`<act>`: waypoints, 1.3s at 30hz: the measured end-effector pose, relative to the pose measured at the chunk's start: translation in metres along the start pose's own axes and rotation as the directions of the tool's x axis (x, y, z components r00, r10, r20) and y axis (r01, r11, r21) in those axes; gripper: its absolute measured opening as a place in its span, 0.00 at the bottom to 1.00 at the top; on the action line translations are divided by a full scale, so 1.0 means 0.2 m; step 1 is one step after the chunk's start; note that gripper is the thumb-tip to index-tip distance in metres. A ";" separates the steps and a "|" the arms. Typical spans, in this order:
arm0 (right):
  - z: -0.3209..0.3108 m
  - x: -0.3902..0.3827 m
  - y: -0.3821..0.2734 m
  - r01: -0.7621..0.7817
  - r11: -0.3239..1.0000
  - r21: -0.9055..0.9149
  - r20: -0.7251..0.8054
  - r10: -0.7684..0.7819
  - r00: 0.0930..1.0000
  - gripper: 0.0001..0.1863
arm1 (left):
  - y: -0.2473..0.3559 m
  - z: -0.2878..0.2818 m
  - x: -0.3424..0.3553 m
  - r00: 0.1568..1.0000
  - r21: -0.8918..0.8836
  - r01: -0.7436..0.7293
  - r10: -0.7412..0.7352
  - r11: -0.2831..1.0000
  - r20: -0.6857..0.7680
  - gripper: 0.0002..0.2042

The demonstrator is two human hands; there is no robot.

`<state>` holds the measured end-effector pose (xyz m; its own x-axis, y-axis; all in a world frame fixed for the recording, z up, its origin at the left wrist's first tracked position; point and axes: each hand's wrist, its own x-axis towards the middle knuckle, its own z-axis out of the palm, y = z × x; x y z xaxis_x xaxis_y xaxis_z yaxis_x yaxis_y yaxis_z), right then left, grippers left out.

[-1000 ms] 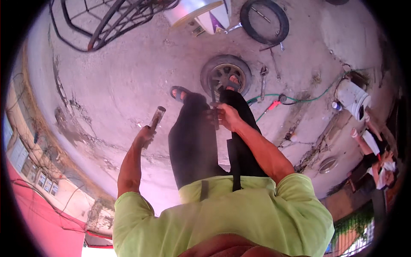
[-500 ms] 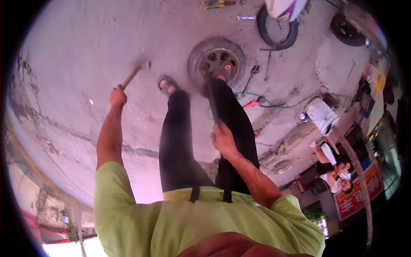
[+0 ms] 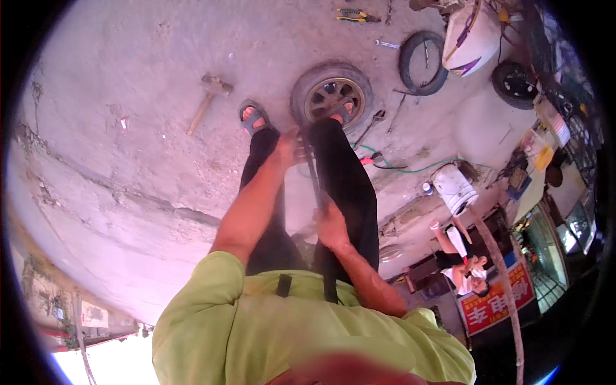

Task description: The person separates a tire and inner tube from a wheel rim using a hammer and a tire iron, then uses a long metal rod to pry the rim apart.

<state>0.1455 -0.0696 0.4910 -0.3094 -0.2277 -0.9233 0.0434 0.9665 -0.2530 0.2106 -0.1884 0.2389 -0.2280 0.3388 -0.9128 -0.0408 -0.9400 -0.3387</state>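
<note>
1. Head view: your right hand (image 3: 332, 226), just below center, is wrapped around the near end of a dark bar (image 3: 314, 173).
2. Your left hand (image 3: 287, 151) is right at the bar's upper part, near mid-frame, but it's pretty blurry, so I can't tell if the fingers are clamped on.
3. Wheel (image 3: 324, 96) lies flat at upper center, your right foot (image 3: 346, 110) on it. Can't tell if the bar touches it.
4. Hammer (image 3: 204, 108)'s on the ground, upper left; loose tire (image 3: 404, 64), upper right.
</note>
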 end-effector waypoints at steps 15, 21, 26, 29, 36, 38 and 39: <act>-0.21 0.29 -0.04 -0.781 0.466 0.417 0.539 0.565 0.625 0.20 | -0.03 0.26 0.42 0.988 -0.177 -0.113 0.092 0.978 -0.122 0.17; -0.39 0.40 -0.11 -0.897 0.225 0.380 0.722 0.535 0.439 0.24 | 0.06 0.33 0.52 0.977 -0.289 -0.009 -0.053 0.957 -0.204 0.18; -0.28 0.48 0.10 -0.887 0.227 0.402 0.469 0.781 0.412 0.27 | -0.06 0.23 0.84 0.991 -0.410 -0.105 0.062 0.906 -0.117 0.21; -0.25 0.52 0.35 -0.863 0.397 0.311 0.446 0.741 0.502 0.29 | -0.04 0.31 0.87 0.972 -0.326 -0.127 0.052 0.937 -0.231 0.24; -0.34 0.81 0.72 -0.740 0.662 0.114 0.499 0.606 0.619 0.34 | -0.06 0.32 1.17 0.788 -0.059 -0.464 0.382 0.884 -0.482 0.26; -0.39 0.86 0.63 -0.719 0.679 0.147 0.476 0.589 0.653 0.34 | -0.07 0.42 1.16 0.846 -0.219 -0.295 0.148 0.930 -0.512 0.25; -0.41 0.85 0.60 -0.713 0.695 0.097 0.511 0.580 0.635 0.34 | -0.09 0.34 1.12 0.842 -0.215 -0.295 0.147 0.931 -0.519 0.24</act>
<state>0.0211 0.0176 0.3275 0.3143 0.3553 -0.8804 0.3432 0.8221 0.4543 0.0948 -0.0977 0.0553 0.3069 0.1679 -0.9368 0.2389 -0.9664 -0.0950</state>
